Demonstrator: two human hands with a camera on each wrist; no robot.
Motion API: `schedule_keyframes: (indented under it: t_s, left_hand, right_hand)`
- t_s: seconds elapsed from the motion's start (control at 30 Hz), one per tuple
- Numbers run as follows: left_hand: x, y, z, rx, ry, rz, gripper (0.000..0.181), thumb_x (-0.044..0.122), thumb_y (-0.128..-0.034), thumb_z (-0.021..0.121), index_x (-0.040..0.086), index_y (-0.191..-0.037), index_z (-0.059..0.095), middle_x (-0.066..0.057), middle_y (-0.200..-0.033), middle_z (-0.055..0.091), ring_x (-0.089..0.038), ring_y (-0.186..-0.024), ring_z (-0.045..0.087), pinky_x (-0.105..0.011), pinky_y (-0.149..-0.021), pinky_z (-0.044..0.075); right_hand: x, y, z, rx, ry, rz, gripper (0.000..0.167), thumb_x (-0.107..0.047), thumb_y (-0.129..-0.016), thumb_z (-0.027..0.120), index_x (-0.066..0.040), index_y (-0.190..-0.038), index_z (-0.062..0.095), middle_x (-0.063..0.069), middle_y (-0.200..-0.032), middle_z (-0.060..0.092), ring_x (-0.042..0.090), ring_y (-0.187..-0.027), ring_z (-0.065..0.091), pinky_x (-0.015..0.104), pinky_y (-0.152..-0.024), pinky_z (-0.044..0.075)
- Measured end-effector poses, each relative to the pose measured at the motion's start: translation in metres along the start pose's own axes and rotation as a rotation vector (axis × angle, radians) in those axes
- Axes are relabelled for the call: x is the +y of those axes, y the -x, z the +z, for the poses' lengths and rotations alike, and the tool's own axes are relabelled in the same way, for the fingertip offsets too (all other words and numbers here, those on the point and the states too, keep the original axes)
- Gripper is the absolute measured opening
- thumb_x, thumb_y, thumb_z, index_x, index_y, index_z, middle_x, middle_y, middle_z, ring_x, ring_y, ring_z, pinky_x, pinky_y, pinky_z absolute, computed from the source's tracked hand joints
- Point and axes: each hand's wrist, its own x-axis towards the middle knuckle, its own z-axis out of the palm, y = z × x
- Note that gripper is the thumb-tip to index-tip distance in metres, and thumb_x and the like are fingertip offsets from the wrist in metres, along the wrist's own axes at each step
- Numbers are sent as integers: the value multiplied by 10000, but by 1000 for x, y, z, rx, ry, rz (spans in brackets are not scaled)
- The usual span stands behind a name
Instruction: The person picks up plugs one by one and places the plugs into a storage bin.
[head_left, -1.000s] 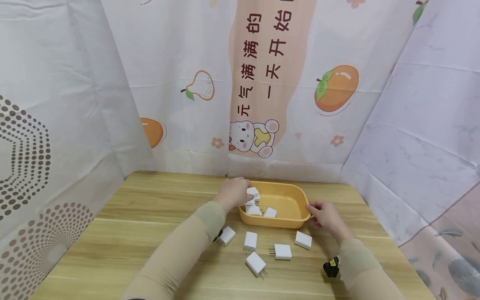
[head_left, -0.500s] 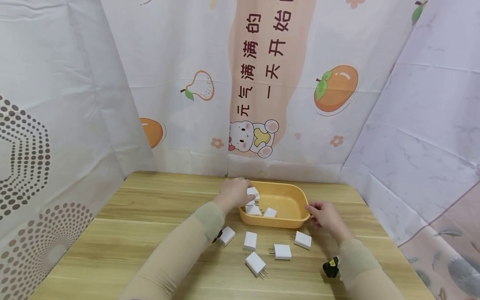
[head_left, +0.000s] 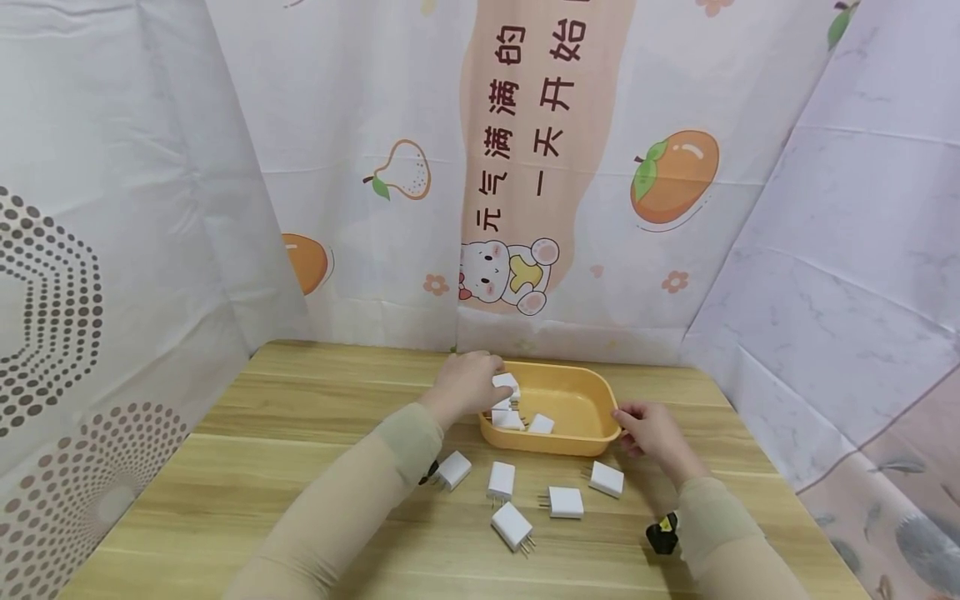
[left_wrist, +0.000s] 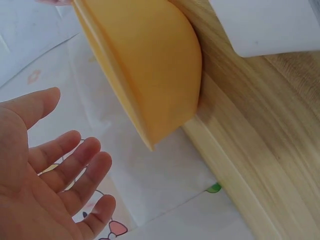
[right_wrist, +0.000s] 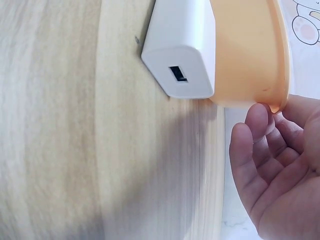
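My left hand (head_left: pixel 467 385) is over the left end of a yellow plastic tray (head_left: pixel 577 402). In the left wrist view, the fingers of this left hand (left_wrist: pixel 60 175) are loosely bent, with nothing between them, apart from the tray's wall (left_wrist: pixel 155 65). At the tray's right end, my right hand (head_left: pixel 651 433) pinches the rim; the right wrist view shows thumb and fingertips of that hand (right_wrist: pixel 280 160) on the rim. Several white USB charger plugs (head_left: pixel 541 424) lie in the tray's left part, some partly hidden by the left hand.
In front of the tray, several more charger plugs lie on the wooden table (head_left: pixel 247 467), among them one charger plug (head_left: pixel 566 502) and another charger plug (head_left: pixel 512 527). A black wrist camera (head_left: pixel 662 533) sits by the right sleeve. Printed curtains (head_left: pixel 375 250) surround the table.
My left forearm has shifted slightly to the left, while the left hand stays over the tray's left end. The right hand, the tray and the charger plugs look unmoved.
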Motion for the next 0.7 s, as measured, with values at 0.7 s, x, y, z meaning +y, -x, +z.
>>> schedule_keyframes:
  t_s: [0.7]
  left_hand:
    - [4,28,-24,37,-27,118,494,513,-949,659,179,-1312,674,22,-1190,679,-174,-1070,617,-457,-968,459]
  right_hand:
    - [1,-1,0,8,7,1,342,-199,-1049,578,78,-1244,623,96,-820,640,241,-698,640,386,-598,583]
